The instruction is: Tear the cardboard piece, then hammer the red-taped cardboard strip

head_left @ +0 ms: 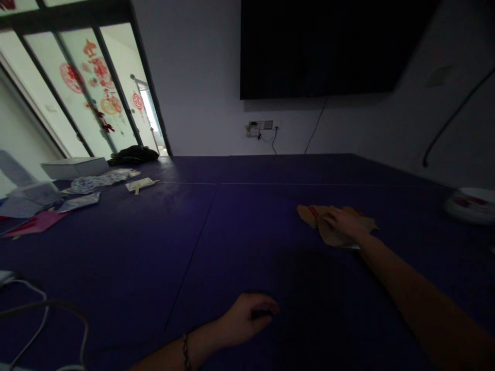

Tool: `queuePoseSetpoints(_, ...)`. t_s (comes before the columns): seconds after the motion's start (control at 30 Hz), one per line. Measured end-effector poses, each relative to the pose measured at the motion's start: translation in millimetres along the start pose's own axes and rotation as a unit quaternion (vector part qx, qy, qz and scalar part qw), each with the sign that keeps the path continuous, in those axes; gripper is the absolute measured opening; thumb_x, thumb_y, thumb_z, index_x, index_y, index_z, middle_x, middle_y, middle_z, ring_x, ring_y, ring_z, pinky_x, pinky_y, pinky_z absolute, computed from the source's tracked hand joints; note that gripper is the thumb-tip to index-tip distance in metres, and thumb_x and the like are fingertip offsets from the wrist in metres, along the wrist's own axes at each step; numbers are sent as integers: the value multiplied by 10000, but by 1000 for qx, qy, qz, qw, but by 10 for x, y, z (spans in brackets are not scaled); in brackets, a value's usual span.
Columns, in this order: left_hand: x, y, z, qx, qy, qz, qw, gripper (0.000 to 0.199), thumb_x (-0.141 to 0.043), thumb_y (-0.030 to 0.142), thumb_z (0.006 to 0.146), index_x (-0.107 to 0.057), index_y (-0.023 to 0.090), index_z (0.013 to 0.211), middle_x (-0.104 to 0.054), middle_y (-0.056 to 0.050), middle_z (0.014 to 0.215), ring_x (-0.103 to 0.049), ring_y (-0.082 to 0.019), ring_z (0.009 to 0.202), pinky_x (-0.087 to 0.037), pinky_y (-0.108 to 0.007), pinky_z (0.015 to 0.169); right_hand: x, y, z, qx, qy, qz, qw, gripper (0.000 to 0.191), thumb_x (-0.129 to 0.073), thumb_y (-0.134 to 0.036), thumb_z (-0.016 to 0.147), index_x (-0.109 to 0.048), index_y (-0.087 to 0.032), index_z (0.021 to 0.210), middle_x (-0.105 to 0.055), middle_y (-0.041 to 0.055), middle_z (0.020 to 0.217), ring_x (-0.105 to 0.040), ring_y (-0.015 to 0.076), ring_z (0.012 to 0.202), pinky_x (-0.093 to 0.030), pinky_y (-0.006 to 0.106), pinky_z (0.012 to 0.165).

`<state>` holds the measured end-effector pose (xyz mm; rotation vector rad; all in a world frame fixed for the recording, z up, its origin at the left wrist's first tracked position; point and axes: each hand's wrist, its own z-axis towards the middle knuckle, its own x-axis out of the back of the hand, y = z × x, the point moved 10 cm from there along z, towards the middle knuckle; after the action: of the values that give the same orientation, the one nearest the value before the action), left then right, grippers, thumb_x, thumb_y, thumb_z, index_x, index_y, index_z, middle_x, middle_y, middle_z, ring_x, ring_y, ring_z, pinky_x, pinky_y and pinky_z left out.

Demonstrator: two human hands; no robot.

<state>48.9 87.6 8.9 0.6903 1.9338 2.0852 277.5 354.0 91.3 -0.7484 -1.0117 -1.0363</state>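
A crumpled brown paper piece (332, 234) with red marks lies on the dark blue table (240, 226), right of centre. My right hand (344, 222) rests on top of it with the fingers bent onto the paper; a bit of something pale shows under its near edge. Lower down, near the middle, my left hand (251, 317) is over the table with curved fingers and a gap between fingers and thumb, holding nothing. A dark bracelet circles the left wrist.
At the left are a white box (75, 167), crumpled plastic (96, 180), a pink sheet (42, 221) and white cables (46, 304). A round white container (472, 206) stands at the right edge. Wall sockets and a large black screen (328, 46) are behind.
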Motion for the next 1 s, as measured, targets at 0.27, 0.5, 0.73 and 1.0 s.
queuePoseSetpoints(0.27,-4,28,6,-6,-3,14,1000,309,-490,77,709,-604,167,982,-630,-56,1005,-565,-159,953,-420,-314,876,229,-186,130,-10,-12,-32,999,158,-491,-190,760,-620,-147,679,-603,101,717,-574,202,696,-425,293,660)
queuePoseSetpoints(0.5,238,-121,2,5,115,-132,985,231,-553,280,755,-595,138,933,-640,-100,930,-597,-179,861,-433,-333,822,790,-890,134,3,37,-11,999,216,-457,-295,805,-609,-176,708,-593,80,753,-562,191,709,-411,289,641)
queuePoseSetpoints(0.73,674,-149,17,-28,198,-252,947,603,-740,266,575,-490,157,1113,-619,-116,989,-601,-205,869,-431,-354,816,637,-2303,-800,80,86,145,983,171,-480,-244,786,-525,-210,624,-544,24,655,-525,146,560,-375,262,517)
queuePoseSetpoints(1.0,728,-249,141,-4,242,-314,918,561,-703,246,618,-492,136,1126,-666,-101,942,-625,-224,833,-465,-346,768,465,-2613,-1015,59,100,287,951,126,-446,-214,805,-555,-176,854,-552,76,843,-566,179,688,-462,316,616)
